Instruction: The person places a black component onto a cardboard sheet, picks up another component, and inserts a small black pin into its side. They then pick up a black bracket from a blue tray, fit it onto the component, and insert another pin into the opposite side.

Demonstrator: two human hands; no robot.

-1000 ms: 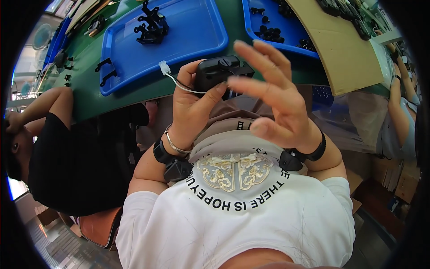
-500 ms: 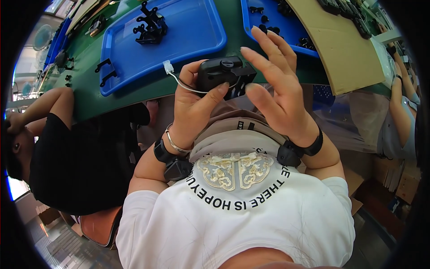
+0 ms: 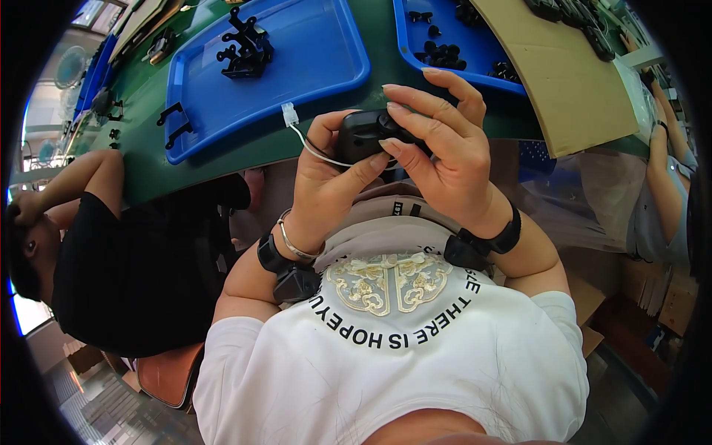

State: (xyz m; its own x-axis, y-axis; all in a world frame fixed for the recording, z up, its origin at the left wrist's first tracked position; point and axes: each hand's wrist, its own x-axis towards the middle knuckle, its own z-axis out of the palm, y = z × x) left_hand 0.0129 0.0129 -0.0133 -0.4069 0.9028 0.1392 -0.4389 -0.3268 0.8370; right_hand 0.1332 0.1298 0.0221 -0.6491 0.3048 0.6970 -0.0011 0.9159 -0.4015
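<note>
A rounded black plastic housing [image 3: 359, 136] is held just off the table's near edge. My left hand [image 3: 326, 167] is closed around its left end, with the thumb along the near side. A white cable [image 3: 315, 153] runs by the housing and over my left hand, ending in a clear plug [image 3: 289, 114]. The fingers and thumb of my right hand [image 3: 452, 152] close on the right end, where a round black knob [image 3: 386, 122] shows beside the fingertips. My right fingers hide most of that end.
Beyond my hands a blue tray [image 3: 282, 95] holds black brackets [image 3: 245, 53]. Another blue tray [image 3: 404, 37] with small black knobs [image 3: 440, 55] lies right of it. A cardboard sheet [image 3: 564, 89] covers the right side of the green table [image 3: 141, 141]. One person [image 3: 141, 274] sits at left.
My right hand has moved left and its spread fingers have closed onto the housing's right end. The housing has shifted slightly, and the plug has moved a little right.
</note>
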